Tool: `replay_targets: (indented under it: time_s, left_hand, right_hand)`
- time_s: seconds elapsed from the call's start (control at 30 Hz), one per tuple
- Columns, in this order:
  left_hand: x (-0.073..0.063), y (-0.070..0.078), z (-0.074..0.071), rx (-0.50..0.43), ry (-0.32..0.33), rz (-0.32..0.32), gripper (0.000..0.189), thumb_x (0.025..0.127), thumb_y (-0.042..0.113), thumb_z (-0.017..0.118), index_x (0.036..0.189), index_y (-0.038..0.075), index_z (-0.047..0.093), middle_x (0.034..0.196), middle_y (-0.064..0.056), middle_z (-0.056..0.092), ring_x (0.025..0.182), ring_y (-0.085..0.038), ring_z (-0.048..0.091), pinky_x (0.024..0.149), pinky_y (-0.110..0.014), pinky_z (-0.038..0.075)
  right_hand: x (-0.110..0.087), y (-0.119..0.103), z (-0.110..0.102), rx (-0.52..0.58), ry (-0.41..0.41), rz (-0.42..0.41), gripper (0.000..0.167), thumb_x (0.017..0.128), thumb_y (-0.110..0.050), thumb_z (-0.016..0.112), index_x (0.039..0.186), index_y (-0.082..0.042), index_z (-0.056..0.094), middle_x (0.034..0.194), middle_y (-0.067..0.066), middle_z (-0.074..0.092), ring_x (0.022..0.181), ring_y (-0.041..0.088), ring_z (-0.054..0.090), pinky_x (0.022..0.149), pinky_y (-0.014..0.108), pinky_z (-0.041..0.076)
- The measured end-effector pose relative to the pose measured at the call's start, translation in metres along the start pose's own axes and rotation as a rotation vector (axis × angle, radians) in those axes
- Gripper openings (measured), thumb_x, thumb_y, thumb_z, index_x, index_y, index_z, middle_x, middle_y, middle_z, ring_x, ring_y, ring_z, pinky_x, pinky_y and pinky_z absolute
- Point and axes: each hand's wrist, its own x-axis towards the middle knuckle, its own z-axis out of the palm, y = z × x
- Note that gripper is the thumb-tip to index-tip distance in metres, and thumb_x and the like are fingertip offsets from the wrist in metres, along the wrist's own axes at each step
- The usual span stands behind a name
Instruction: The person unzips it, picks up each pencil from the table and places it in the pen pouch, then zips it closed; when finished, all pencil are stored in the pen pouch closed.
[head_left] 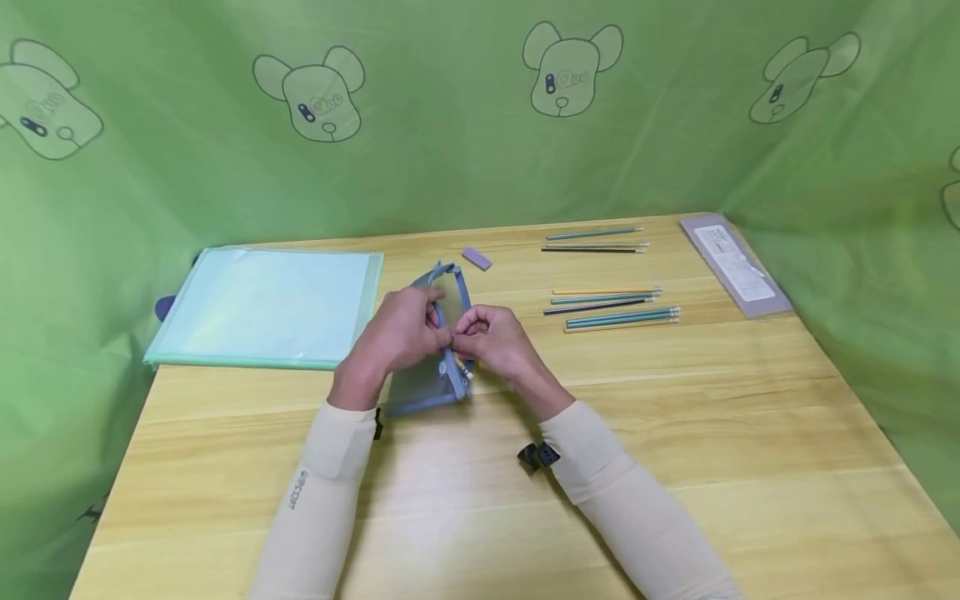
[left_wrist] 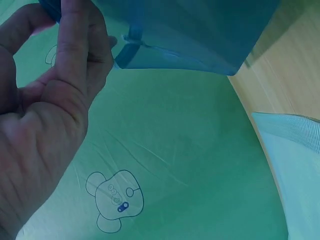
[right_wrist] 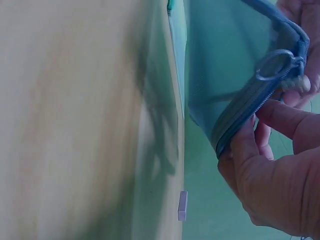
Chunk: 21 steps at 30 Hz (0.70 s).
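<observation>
A translucent blue mesh pencil case (head_left: 422, 385) with a zipper and a ring pull stands tilted between my hands, above the table. My left hand (head_left: 399, 331) grips its upper edge, fingers curled over the fabric. From the other side, my right hand (head_left: 501, 343) pinches the zippered edge; the right wrist view shows its thumb and fingers at the zipper (right_wrist: 240, 117). The case's mouth is partly parted. A pencil's white eraser end (head_left: 469, 375) pokes out near the ring pull (right_wrist: 275, 66). Most of the case's contents are hidden by the hands and the mesh.
Several pencils (head_left: 611, 298) lie in groups right of centre, with more pencils (head_left: 596, 248) behind. A purple eraser (head_left: 477, 258) lies behind the case. To the left is a pale blue folder (head_left: 270, 308); at far right, a lilac packet (head_left: 735, 265) with a white label. Green curtains surround the table.
</observation>
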Motion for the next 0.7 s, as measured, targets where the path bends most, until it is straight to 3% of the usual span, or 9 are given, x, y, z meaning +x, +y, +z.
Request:
replay_targets:
  time_s: [0.1,0.23,0.33,0.4,0.53,0.7]
  left_hand:
    - [0.001,0.000,-0.001,-0.026,0.004,-0.025,0.072,0.092,0.009,0.081,0.156,-0.005,0.051,0.098,-0.011,0.073,0.079,-0.018,0.066,0.067,-0.027,0.057]
    - [0.002,-0.001,-0.003,-0.040,0.027,-0.044,0.071,0.091,0.006,0.078,0.156,-0.003,0.052,0.096,-0.009,0.072,0.077,-0.017,0.064,0.065,-0.027,0.055]
    - [0.002,-0.002,-0.003,-0.045,0.044,-0.045,0.070,0.090,0.005,0.077,0.155,-0.003,0.052,0.095,-0.008,0.071,0.075,-0.016,0.064,0.064,-0.026,0.054]
    - [0.002,-0.002,-0.003,-0.054,0.044,-0.042,0.071,0.090,0.005,0.076,0.156,-0.003,0.051,0.095,-0.008,0.071,0.075,-0.016,0.064,0.064,-0.026,0.055]
    - [0.002,-0.003,-0.003,-0.071,0.038,-0.040,0.071,0.090,0.005,0.077,0.156,-0.003,0.051,0.093,-0.008,0.071,0.074,-0.015,0.064,0.065,-0.027,0.056]
    - [0.001,-0.003,-0.003,-0.068,0.019,-0.028,0.071,0.091,0.008,0.081,0.155,-0.003,0.052,0.092,-0.009,0.072,0.075,-0.015,0.065,0.067,-0.026,0.055]
  right_hand:
    - [-0.003,0.000,0.000,-0.031,-0.017,0.001,0.009,0.096,0.002,0.075,0.097,-0.001,0.067,0.089,0.004,0.071,0.079,0.012,0.069,0.075,0.022,0.063]
    - [-0.009,-0.005,-0.004,-0.182,-0.071,-0.029,0.008,0.095,0.000,0.075,0.101,-0.002,0.069,0.094,0.007,0.072,0.083,0.014,0.069,0.079,0.030,0.063]
    - [-0.012,-0.011,-0.007,-0.309,-0.136,-0.038,0.009,0.095,-0.004,0.077,0.100,-0.004,0.070,0.089,0.008,0.072,0.078,0.020,0.070,0.076,0.037,0.063]
    - [-0.014,-0.016,-0.008,-0.363,-0.179,-0.022,0.011,0.096,-0.009,0.078,0.101,-0.005,0.069,0.085,0.010,0.073,0.072,0.022,0.070,0.070,0.034,0.061]
    - [-0.013,-0.020,-0.009,-0.366,-0.267,0.044,0.018,0.099,-0.012,0.076,0.108,-0.004,0.063,0.081,0.009,0.079,0.057,0.016,0.062,0.055,0.024,0.049]
    - [-0.012,-0.017,-0.006,-0.260,-0.333,0.085,0.020,0.099,-0.007,0.072,0.115,-0.002,0.060,0.073,0.000,0.076,0.049,0.008,0.048,0.048,0.020,0.036]
